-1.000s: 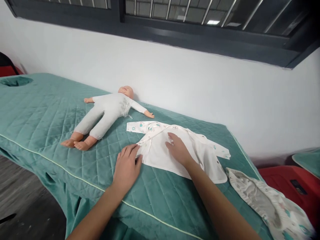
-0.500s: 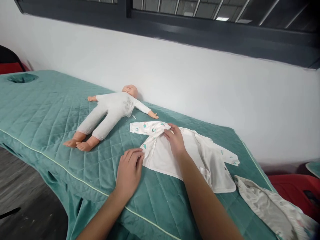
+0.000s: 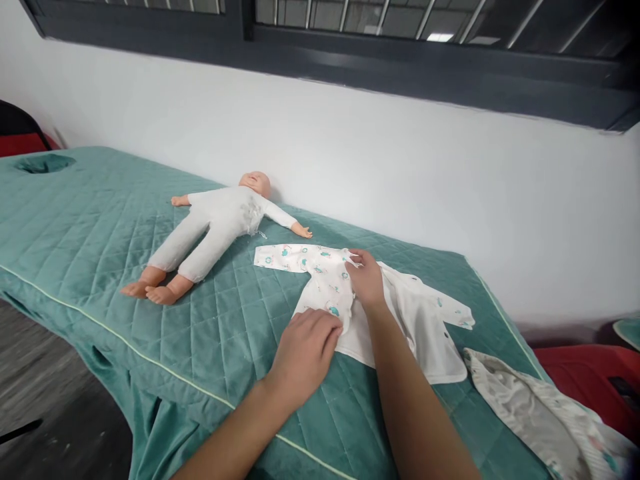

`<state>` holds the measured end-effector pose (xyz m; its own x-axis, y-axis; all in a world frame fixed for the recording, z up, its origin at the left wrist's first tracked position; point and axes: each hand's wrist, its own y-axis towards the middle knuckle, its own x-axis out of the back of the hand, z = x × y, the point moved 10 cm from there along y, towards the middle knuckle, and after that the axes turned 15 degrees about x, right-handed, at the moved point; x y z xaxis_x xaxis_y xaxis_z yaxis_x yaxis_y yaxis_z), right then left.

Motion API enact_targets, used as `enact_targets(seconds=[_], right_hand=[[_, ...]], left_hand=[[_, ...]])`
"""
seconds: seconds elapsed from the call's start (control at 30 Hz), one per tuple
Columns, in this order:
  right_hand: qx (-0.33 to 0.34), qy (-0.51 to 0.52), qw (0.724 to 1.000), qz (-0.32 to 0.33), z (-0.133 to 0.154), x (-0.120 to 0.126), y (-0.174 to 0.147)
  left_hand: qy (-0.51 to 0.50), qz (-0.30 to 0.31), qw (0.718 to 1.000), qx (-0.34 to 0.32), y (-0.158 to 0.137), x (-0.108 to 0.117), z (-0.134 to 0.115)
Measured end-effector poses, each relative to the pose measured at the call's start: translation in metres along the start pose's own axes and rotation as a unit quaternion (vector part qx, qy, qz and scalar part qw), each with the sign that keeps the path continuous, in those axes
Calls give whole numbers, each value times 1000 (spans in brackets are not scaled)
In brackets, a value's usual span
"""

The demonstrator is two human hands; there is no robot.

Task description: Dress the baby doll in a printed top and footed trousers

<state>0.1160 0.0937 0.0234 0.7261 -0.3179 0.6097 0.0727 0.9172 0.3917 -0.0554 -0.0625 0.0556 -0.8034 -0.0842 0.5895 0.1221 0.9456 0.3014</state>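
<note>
A white baby shirt (image 3: 320,280) with small green prints lies spread on the bed, its left front panel folded over toward the middle and its plain lining showing on the right. My left hand (image 3: 309,350) is closed on the lower edge of that panel. Higher up, near the neckline, my right hand (image 3: 367,273) pinches the panel's upper edge. Beyond the shirt's left sleeve a baby doll (image 3: 220,213) with a white cloth body lies on its back, touched by neither hand.
A green quilted bed (image 3: 215,327) with a face hole at its far left stands against the white wall (image 3: 400,173). Another printed garment (image 3: 530,400) lies at the right edge. Red chairs (image 3: 590,380) stand past both ends, and a dark window frame (image 3: 310,60) runs above.
Both hands have moved right with the shirt's left front panel, turning it over the lining so more printed side shows. The doll lies as before.
</note>
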Motion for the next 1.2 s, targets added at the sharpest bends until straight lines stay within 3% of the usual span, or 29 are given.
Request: enact_targets(seconds=[0.13, 0.33, 0.47, 0.67, 0.9, 1.2], right_hand=[[-9, -88, 995, 42, -6, -3, -2], [-38, -151, 984, 90, -14, -2, -6], [-50, -172, 979, 101, -16, 4, -8], [-23, -167, 982, 82, -10, 6, -5], [-15, -157, 986, 48, -9, 11, -1], [-36, -170, 976, 128, -21, 6, -3]], left_hand=[[81, 42, 995, -34, -1, -22, -9], [100, 53, 992, -62, -18, -15, -6], [126, 32, 991, -38, -24, -6, 10], [156, -60, 984, 66, -15, 8, 37], [231, -10, 973, -9, -14, -11, 13], [295, 78, 951, -41, 6, -43, -13]])
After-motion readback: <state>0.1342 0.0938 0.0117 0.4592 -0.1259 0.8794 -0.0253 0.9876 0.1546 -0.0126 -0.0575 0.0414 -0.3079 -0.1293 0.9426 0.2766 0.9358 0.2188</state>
